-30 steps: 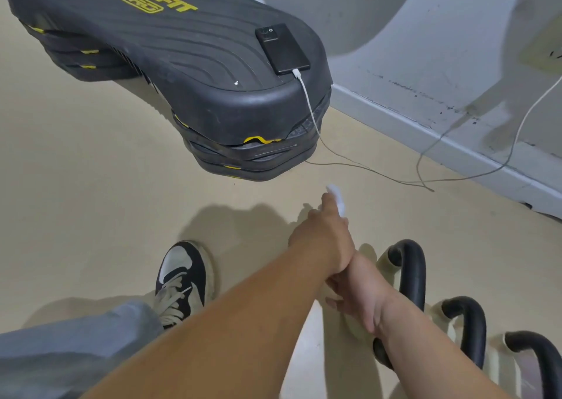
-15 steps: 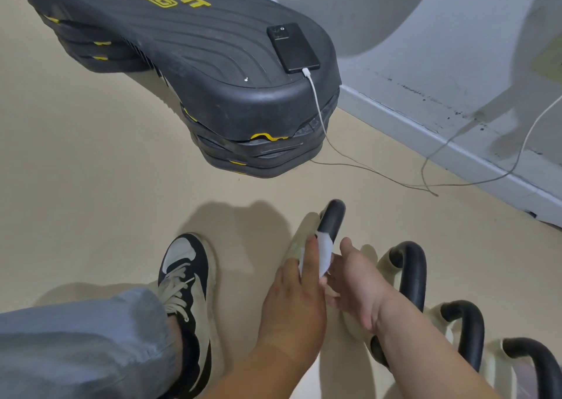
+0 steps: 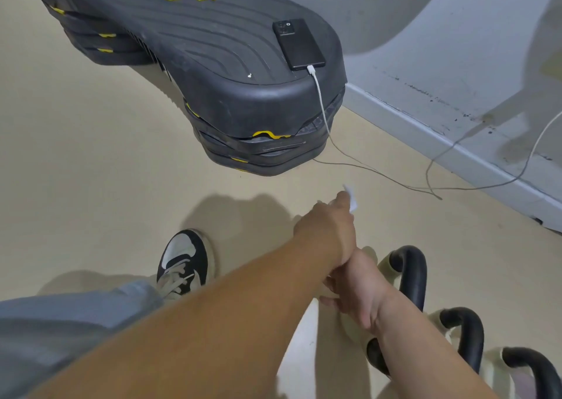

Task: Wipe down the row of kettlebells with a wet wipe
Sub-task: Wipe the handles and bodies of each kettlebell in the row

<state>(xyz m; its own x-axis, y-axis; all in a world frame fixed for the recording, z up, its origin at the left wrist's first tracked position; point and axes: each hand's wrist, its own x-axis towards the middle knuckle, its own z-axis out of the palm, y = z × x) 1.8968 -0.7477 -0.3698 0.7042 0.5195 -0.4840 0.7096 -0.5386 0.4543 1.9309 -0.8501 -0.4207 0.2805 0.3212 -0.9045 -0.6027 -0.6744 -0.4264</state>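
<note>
White wipe [image 3: 350,199] pinched in left hand [image 3: 327,231], frame centre. Just below, right hand [image 3: 355,292]: fingers hidden, grip not discernible. Row of kettlebells [image 3: 411,277] lower right, black handles up.

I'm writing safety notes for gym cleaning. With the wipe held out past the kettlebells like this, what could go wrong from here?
The charging cable lies loose on the floor just beyond the left hand and its wet wipe; a snag might drag the phone off the step platform. The right hand is partly hidden under the left wrist, so its hold is unclear; a kettlebell could tip toward the shoe.
</note>
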